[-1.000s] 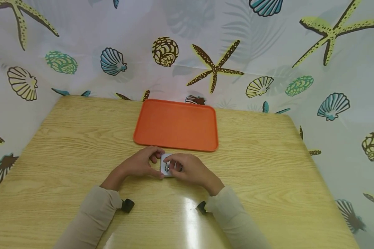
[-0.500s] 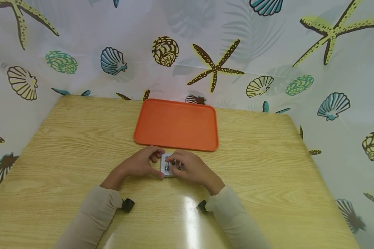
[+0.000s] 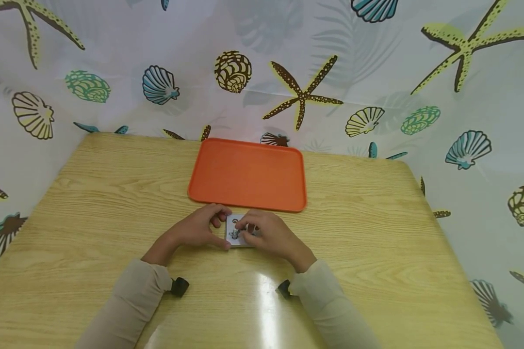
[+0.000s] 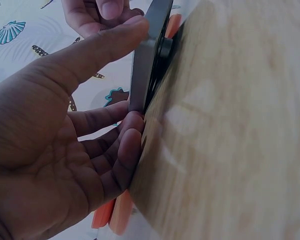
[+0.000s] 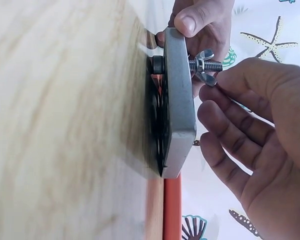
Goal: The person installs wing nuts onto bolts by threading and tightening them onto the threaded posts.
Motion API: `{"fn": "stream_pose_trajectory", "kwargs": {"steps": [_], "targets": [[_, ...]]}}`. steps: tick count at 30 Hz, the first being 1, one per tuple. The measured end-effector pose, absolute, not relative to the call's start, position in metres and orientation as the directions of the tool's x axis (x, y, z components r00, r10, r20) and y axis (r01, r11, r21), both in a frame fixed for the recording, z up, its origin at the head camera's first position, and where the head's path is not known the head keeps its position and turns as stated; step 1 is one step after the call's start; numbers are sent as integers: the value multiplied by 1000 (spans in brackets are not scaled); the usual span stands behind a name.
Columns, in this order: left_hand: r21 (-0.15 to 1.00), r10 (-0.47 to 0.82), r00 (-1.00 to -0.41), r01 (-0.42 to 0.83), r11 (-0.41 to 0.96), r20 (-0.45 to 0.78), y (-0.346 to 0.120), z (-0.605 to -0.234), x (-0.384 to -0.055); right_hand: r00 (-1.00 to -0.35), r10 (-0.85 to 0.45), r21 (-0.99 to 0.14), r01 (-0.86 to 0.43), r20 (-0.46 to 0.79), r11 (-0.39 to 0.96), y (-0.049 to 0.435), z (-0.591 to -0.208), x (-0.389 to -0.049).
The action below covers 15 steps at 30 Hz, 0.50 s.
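Observation:
A small grey metal plate (image 5: 180, 105) lies flat, close over the table, just in front of the orange tray. A threaded bolt (image 5: 216, 66) stands up out of it with a silver wing nut (image 5: 200, 65) on it, and a dark bolt head (image 5: 159, 65) shows underneath. My left hand (image 3: 196, 228) grips the plate's left end, thumb on the near edge, fingers at the far edge. Over the plate, my right hand (image 3: 272, 235) has its thumb and index fingertips at one wing of the nut, the other fingers loosely curled. It hides the plate's right part in the head view.
The orange tray (image 3: 249, 174) sits behind the hands at the back of the wooden table (image 3: 353, 232). A cloth (image 3: 253, 39) with shells and starfish hangs behind and beside the table. Each sleeve carries a black wrist camera (image 3: 180, 287).
My right thumb and fingers have shifted around the wing nut, which has turned a little; more of the plate's top shows. The left hand and plate have stayed in place.

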<state>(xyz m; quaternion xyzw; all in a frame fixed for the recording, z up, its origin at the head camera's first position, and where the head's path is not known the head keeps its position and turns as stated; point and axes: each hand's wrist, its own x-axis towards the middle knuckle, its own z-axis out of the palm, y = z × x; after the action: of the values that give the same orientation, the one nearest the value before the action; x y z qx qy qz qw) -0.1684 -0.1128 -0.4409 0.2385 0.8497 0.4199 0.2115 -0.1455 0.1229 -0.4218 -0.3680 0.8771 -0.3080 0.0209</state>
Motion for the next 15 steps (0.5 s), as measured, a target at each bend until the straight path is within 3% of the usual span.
{"fn": "stream_pose_trajectory", "kwargs": {"steps": [15], "targets": [[816,584,-797,231,530,-153,-112,-441,-169,-731,-662,-591,-609,162,529,122,-419,-145]]}}
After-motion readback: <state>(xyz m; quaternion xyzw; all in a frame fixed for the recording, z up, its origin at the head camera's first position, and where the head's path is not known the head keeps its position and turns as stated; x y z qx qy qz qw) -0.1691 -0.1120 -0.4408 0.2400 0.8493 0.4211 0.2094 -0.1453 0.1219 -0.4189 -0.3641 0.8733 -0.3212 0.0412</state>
